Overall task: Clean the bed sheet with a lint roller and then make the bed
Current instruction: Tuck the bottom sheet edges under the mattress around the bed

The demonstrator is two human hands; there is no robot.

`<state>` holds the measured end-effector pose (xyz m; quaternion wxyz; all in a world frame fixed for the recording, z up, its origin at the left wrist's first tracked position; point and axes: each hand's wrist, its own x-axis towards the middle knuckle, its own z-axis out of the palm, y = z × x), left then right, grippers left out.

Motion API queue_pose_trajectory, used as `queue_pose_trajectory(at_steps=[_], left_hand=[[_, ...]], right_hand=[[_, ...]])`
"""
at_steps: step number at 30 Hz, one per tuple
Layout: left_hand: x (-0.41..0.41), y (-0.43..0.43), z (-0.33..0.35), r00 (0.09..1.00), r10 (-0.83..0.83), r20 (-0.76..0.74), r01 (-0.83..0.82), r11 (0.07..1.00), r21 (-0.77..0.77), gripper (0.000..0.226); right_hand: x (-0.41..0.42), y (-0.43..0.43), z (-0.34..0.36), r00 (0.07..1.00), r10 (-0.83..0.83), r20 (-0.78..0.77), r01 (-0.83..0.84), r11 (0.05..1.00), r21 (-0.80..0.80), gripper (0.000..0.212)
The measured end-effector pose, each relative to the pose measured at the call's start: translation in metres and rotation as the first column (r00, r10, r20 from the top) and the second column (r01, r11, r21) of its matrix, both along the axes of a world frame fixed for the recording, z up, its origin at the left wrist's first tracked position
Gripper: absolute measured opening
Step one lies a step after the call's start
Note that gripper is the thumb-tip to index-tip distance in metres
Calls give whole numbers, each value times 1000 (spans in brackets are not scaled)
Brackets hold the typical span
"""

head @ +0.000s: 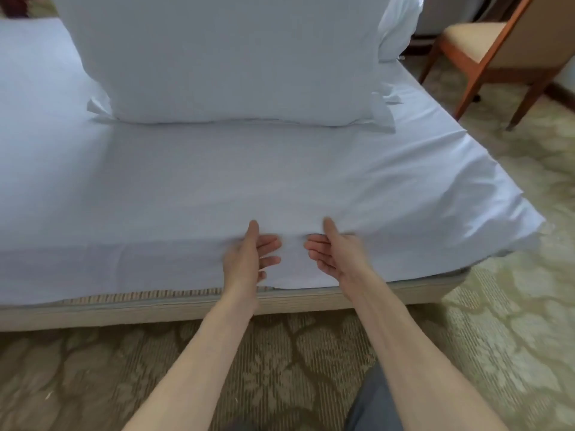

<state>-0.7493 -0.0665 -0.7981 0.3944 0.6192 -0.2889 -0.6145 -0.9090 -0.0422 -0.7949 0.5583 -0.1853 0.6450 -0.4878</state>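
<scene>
Head view shows us the white bed sheet (186, 188) spread flat over the bed. Its near edge runs left to right across the frame, and that is the only axis we can read. The far end lies behind the pillow (224, 57) and the left part is cut off by the frame. At the right, a loose corner of the sheet points out toward the carpet (513, 306). The near hem hangs down and ends above the ribbed bed base (124, 309).

Our left hand (249, 256) and right hand (334, 253) are near each other at the near edge, palms facing, thumbs up. The fingers are loosely spread and we see nothing held in them. Both hands are blurred, so we cannot tell whether the fingertips touch the cloth.

The pillow stands upright, its top cut off by the frame. A second pillow (398, 23) is half hidden behind it. A wooden chair (497, 51) stands far right, only partly in view.
</scene>
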Motion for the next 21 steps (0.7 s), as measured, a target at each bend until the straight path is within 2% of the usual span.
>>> queue_pose_trajectory(at_steps=[4, 9, 14, 18, 21], left_hand=[[-11, -5, 4, 991, 126, -53, -125, 992, 11, 25], [-18, 14, 8, 975, 205, 82, -190, 968, -163, 27], [-27, 38, -7, 961, 265, 80, -233, 931, -282, 29], [-26, 27, -23, 968, 236, 91, -200, 934, -296, 31], [-32, 21, -26, 972, 224, 65, -200, 945, -257, 36]], right_hand=[[5, 11, -5, 995, -90, -37, 85, 989, -119, 41], [-2, 31, -8, 988, -53, -143, 19, 974, -227, 44], [-5, 53, -28, 965, -63, -253, -21, 948, -316, 50], [-23, 44, -37, 943, 46, -329, -133, 960, -247, 55], [-30, 33, -34, 948, 139, -287, -187, 972, -145, 56]])
